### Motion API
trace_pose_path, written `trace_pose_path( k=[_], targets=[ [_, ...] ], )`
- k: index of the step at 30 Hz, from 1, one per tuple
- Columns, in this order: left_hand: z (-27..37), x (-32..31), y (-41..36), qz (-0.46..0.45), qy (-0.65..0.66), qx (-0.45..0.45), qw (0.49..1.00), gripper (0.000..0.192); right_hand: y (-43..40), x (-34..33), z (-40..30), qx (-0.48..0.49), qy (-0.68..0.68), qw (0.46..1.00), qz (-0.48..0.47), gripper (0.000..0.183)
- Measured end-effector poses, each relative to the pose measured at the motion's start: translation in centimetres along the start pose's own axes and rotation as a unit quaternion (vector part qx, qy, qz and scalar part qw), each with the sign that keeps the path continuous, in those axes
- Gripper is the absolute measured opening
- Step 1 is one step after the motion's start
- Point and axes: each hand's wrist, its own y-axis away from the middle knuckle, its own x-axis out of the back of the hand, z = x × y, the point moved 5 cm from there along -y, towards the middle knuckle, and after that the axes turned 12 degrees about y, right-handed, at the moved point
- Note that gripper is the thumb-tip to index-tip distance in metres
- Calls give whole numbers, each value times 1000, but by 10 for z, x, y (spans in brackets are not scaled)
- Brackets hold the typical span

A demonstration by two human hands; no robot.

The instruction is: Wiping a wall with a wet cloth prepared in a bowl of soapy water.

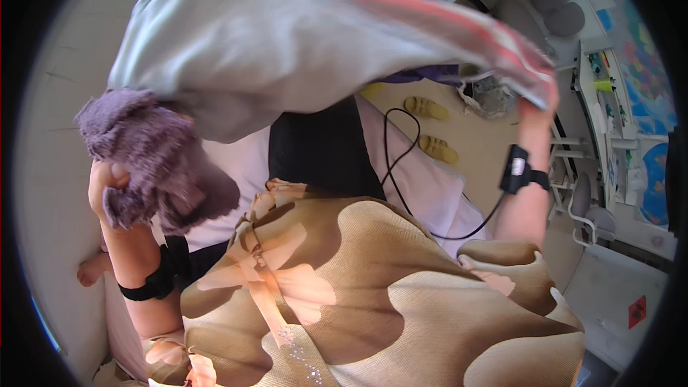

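A grey garment, with a red and white stripe along one side, is spread in the air between my hands and blurred by motion. At the right, my right hand grips its striped end, the fingers partly hidden by the cloth. My left hand is closed on a bunch of fluffy purple fabric at the left end. That fabric meets the grey cloth, but whether it is the garment's lining or a separate piece I cannot tell. Black straps wrap both wrists, and the right one carries a small black device.
A black cable loops from the right wrist across pale pink bedding. Yellow slippers lie on the floor beyond. A plastic bag, a chair and a desk with shelves are at the right. A pale wall rises at left.
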Motion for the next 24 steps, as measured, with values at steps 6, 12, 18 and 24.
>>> trace_pose_path(
  k=[6,12,18,24],
  targets=[
    [-36,-43,-57,-51,-109,89,989,83,-10,216,-129,-38,522,831,190,43],
    [-13,31,-32,30,167,9,985,48,72,309,-157,-211,841,458,198,45],
    [4,53,-9,442,38,-55,895,44,73,314,-152,-232,866,408,173,46],
    [16,88,27,421,48,-91,901,44,35,293,-152,-188,868,426,170,48]
  ],
)
